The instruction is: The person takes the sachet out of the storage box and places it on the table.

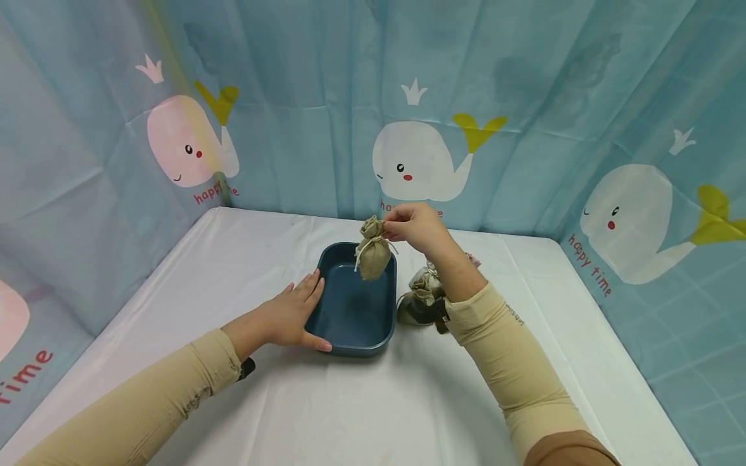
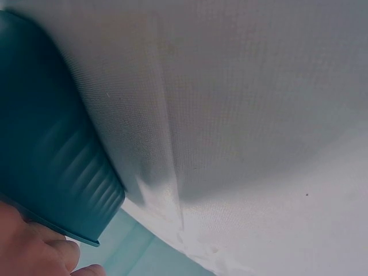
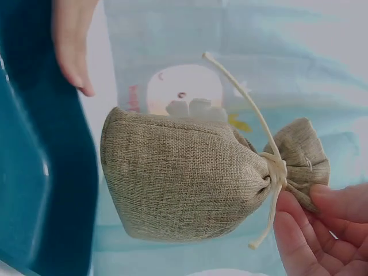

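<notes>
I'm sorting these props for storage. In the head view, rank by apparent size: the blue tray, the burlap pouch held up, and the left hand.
1. blue tray, clearly largest.
2. left hand, which rests on the tray's edge.
3. burlap pouch, pinched at its top by the right hand; it hangs above the tray, and looks only a little smaller than the hand.

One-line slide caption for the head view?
Right hand pinches a burlap pouch above a blue tray that the left hand steadies.
</notes>
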`<control>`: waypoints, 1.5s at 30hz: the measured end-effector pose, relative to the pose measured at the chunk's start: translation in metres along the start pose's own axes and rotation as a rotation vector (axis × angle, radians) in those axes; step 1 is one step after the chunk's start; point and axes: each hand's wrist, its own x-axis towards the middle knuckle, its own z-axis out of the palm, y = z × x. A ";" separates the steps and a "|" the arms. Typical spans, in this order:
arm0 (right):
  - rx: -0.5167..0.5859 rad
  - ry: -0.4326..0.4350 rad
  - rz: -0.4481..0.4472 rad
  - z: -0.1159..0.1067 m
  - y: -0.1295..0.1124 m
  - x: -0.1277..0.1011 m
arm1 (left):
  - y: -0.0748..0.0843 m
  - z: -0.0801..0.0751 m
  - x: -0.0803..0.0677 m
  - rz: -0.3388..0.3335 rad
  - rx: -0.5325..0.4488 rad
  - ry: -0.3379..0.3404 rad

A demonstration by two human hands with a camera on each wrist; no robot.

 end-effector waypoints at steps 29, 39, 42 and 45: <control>0.002 0.058 -0.121 -0.088 0.025 -0.066 | -0.002 0.001 0.000 -0.002 -0.004 -0.020; -0.086 0.044 -0.091 -0.119 0.050 -0.092 | -0.001 0.002 0.000 0.004 -0.006 -0.015; -0.117 0.046 -0.059 -0.126 0.060 -0.096 | -0.001 0.002 0.000 0.003 -0.002 -0.017; -0.139 0.060 -0.032 -0.133 0.072 -0.098 | -0.002 0.002 0.000 -0.001 -0.002 -0.018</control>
